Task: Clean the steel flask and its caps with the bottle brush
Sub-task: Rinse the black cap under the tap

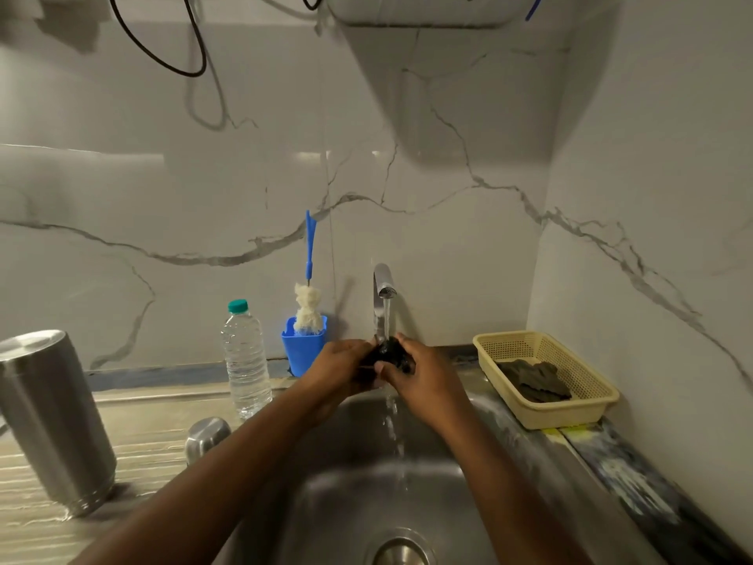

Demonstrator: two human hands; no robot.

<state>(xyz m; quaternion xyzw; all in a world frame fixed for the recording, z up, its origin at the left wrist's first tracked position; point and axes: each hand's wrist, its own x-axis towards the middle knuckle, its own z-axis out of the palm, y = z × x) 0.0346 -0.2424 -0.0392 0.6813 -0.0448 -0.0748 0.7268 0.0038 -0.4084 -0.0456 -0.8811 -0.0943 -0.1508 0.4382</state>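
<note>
Both my hands hold a small black cap under the running tap above the sink. My left hand grips it from the left and my right hand from the right. The steel flask stands upside down on the counter at the far left. A steel cap rests on the counter near the sink's left edge. The bottle brush, with a blue handle and a white head, stands upright in a blue cup against the back wall.
A clear water bottle with a teal lid stands left of the blue cup. A yellow basket with dark scrub pads sits on the right ledge. Water streams into the steel sink, drain at the bottom.
</note>
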